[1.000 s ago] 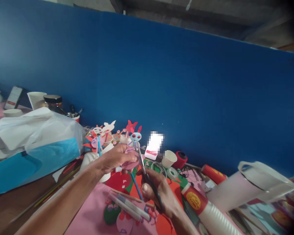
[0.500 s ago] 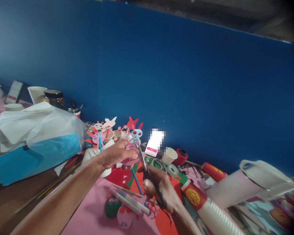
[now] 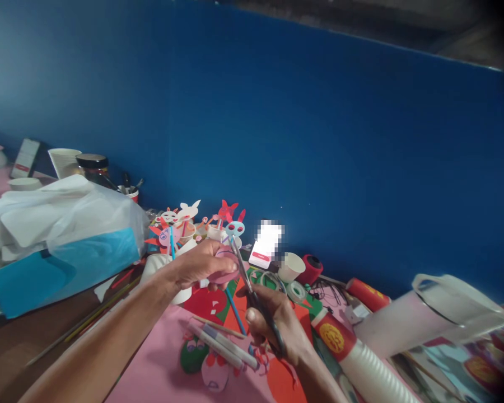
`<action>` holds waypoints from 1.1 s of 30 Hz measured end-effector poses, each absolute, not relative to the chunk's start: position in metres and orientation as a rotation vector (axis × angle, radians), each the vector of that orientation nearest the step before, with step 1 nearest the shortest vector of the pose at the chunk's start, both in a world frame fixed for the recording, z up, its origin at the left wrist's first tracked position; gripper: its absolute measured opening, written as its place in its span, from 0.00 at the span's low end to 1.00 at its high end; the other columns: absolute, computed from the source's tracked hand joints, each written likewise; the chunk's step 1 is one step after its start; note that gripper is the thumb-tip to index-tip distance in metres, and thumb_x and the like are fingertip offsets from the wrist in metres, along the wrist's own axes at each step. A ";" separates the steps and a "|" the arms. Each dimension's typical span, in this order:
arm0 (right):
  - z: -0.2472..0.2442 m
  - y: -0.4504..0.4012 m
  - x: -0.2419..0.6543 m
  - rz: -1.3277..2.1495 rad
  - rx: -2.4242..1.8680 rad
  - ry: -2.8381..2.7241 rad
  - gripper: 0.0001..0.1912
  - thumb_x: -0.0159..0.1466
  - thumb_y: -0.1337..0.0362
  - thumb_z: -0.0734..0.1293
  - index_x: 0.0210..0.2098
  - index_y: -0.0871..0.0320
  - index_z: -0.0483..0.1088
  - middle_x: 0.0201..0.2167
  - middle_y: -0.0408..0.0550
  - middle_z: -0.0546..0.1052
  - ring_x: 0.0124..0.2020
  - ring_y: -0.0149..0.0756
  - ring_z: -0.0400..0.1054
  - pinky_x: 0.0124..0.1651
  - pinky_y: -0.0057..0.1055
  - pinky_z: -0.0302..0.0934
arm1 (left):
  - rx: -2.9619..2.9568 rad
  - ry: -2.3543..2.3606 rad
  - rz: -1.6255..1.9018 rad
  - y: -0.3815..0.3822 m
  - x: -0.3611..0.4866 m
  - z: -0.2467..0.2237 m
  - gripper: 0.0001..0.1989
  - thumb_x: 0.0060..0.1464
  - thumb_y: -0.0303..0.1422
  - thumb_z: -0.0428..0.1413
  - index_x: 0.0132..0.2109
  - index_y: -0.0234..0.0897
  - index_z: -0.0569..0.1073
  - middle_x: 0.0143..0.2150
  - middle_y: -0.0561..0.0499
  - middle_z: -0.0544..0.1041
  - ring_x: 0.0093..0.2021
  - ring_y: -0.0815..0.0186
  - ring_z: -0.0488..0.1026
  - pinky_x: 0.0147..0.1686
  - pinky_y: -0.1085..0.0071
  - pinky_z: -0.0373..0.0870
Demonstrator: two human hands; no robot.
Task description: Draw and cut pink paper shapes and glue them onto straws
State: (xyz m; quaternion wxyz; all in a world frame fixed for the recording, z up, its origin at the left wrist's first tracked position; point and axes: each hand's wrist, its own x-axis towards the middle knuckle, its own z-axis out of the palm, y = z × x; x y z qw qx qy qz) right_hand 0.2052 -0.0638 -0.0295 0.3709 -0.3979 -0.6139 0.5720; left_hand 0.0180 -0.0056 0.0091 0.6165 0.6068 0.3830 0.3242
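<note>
Pink paper (image 3: 223, 276): pinched in the left hand (image 3: 204, 264), thumb across it, underside fingers mostly hidden. Scissors (image 3: 244, 272): fingers of the right hand (image 3: 277, 313) wrapped around partly hidden handles; blades beside the paper, contact unclear. Phone (image 3: 261, 256): beyond, upper part pixelated.

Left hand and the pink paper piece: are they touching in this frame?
Touching. The head view shows the thumb of the left hand lying across the front of the pink paper piece.

The left hand (image 3: 205, 263), right hand (image 3: 273, 319) and tapering forearms (image 3: 105, 336) are bare.
</note>
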 end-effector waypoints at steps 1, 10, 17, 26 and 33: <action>-0.029 -0.064 0.205 1.470 -1.018 -1.571 0.25 0.49 0.50 0.72 0.38 0.62 0.69 0.14 0.35 0.61 0.12 0.21 0.55 0.14 0.20 0.55 | 1.398 0.881 0.744 -0.005 0.018 0.009 0.05 0.43 0.32 0.55 0.26 0.33 0.71 0.15 0.54 0.69 0.14 0.72 0.63 0.12 0.78 0.56; -0.027 -0.063 0.203 1.467 -1.038 -1.548 0.26 0.48 0.49 0.72 0.37 0.64 0.69 0.13 0.35 0.61 0.11 0.21 0.55 0.12 0.18 0.50 | 1.276 1.006 0.850 -0.002 0.017 0.004 0.07 0.39 0.32 0.57 0.26 0.32 0.70 0.20 0.53 0.72 0.19 0.70 0.68 0.18 0.76 0.61; -0.034 -0.058 0.206 1.327 -1.003 -1.579 0.25 0.53 0.46 0.68 0.38 0.63 0.67 0.15 0.36 0.62 0.13 0.23 0.55 0.15 0.21 0.51 | 1.329 1.011 0.863 -0.003 0.017 0.003 0.09 0.41 0.34 0.57 0.30 0.32 0.71 0.20 0.52 0.71 0.18 0.69 0.67 0.17 0.75 0.60; -0.024 -0.057 0.215 1.039 -0.891 -1.462 0.27 0.53 0.57 0.70 0.50 0.54 0.60 0.34 0.44 0.68 0.35 0.34 0.63 0.35 0.29 0.60 | 1.501 0.801 0.647 -0.013 0.030 0.000 0.13 0.47 0.35 0.54 0.20 0.34 0.64 0.17 0.57 0.62 0.17 0.75 0.56 0.19 0.76 0.51; -0.023 -0.057 0.213 1.090 -0.879 -1.401 0.26 0.50 0.66 0.71 0.47 0.54 0.61 0.33 0.43 0.70 0.32 0.32 0.65 0.33 0.27 0.61 | 1.614 0.778 0.409 -0.018 0.047 -0.012 0.12 0.46 0.33 0.52 0.18 0.35 0.63 0.16 0.56 0.60 0.17 0.74 0.54 0.19 0.75 0.51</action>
